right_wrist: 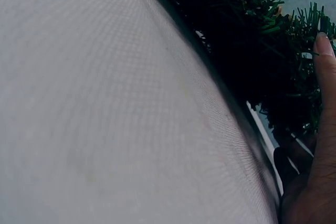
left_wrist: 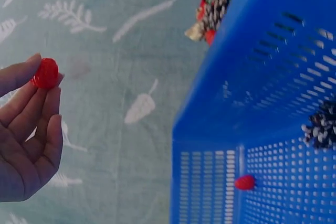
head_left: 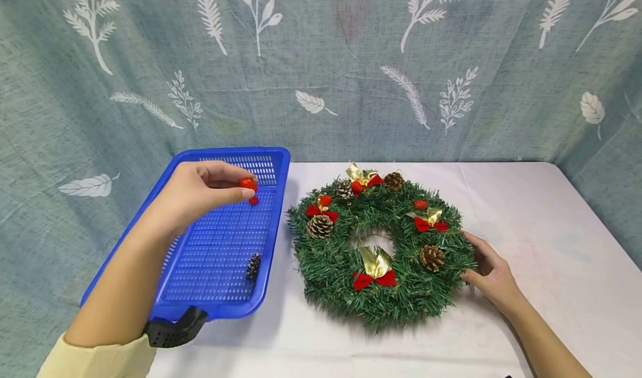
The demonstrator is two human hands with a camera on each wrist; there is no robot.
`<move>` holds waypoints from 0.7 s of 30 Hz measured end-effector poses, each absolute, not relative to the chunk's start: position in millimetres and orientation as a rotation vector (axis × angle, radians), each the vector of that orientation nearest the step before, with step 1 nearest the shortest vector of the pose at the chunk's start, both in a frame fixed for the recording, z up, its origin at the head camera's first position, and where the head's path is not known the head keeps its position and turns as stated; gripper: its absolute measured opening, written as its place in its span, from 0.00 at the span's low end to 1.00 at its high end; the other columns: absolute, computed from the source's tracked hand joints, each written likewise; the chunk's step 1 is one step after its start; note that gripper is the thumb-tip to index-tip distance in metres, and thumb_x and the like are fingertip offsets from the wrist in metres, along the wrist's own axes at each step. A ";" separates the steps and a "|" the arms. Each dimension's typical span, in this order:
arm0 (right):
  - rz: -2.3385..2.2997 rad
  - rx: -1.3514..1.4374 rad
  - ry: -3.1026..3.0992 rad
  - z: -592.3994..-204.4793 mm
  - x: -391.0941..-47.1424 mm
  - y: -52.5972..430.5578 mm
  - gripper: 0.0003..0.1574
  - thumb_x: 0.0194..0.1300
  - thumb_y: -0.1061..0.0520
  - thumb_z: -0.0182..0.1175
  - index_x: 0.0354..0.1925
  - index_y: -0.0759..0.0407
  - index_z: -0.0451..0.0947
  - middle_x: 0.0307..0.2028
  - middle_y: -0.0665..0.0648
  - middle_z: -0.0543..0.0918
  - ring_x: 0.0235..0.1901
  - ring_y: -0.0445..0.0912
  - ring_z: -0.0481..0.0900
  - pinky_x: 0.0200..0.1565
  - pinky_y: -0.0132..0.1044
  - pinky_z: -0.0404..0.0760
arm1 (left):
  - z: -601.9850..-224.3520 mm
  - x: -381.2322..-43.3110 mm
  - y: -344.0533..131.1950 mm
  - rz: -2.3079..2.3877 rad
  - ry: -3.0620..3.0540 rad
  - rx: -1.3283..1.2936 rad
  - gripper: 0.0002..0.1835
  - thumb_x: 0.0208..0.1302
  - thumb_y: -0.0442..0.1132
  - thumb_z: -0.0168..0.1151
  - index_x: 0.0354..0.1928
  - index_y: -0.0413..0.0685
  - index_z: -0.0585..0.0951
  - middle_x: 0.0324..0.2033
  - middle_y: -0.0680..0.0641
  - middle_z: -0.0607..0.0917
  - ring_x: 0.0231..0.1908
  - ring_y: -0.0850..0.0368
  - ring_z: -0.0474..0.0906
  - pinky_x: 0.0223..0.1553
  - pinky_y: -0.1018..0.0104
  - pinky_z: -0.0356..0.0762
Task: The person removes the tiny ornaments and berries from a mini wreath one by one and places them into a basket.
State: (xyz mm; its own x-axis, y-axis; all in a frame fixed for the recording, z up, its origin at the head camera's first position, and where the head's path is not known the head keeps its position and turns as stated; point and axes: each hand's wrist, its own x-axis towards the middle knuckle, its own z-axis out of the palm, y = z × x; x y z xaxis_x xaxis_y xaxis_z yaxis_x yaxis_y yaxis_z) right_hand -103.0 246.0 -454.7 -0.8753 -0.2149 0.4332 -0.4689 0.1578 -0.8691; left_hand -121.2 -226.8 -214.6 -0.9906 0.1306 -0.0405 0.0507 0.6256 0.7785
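Note:
My left hand (head_left: pixel 193 194) is raised above the blue basket and pinches a small red berry ornament (left_wrist: pixel 46 73) between thumb and fingertips. Inside the basket (head_left: pixel 277 238) lie another red berry (left_wrist: pixel 244 182) and a dark pinecone (head_left: pixel 253 267) with pale tips. To the right, a green artificial wreath (head_left: pixel 321 266) lies flat on the table. My right hand (head_left: pixel 494 277) grips its right edge, thumb near the top and fingers partly hidden by the greenery. Red bows with gold ribbon, such as the front bow (head_left: pixel 375 269), several pinecones and red berries decorate the wreath.
A white cloth (head_left: pixel 546 216) covers the table. Behind it hangs a grey-green curtain (head_left: pixel 351 105) with white leaf prints. The basket's raised rim stands just left of the wreath. A black strap device (head_left: pixel 175 329) sits on my left forearm beside the yellow sleeve (head_left: pixel 100 358).

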 end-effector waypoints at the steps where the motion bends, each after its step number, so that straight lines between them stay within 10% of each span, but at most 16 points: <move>1: 1.792 0.667 -2.225 -454.9 -103.1 246.0 0.48 0.49 0.81 0.58 0.68 0.69 0.57 0.64 0.36 0.64 0.63 0.25 0.58 0.57 0.15 0.61 | -215.6 -123.4 -230.0 1.304 2.749 0.148 0.22 0.58 0.45 0.68 0.52 0.43 0.81 0.38 0.55 0.87 0.39 0.66 0.82 0.43 0.76 0.76; 21: 1.785 0.661 -2.222 -455.7 -103.0 245.7 0.47 0.48 0.81 0.58 0.67 0.71 0.57 0.63 0.36 0.65 0.63 0.25 0.59 0.57 0.15 0.62 | -231.1 -161.0 -284.0 1.521 2.647 -0.080 0.16 0.54 0.49 0.71 0.45 0.57 0.83 0.33 0.67 0.85 0.43 0.68 0.77 0.53 0.69 0.67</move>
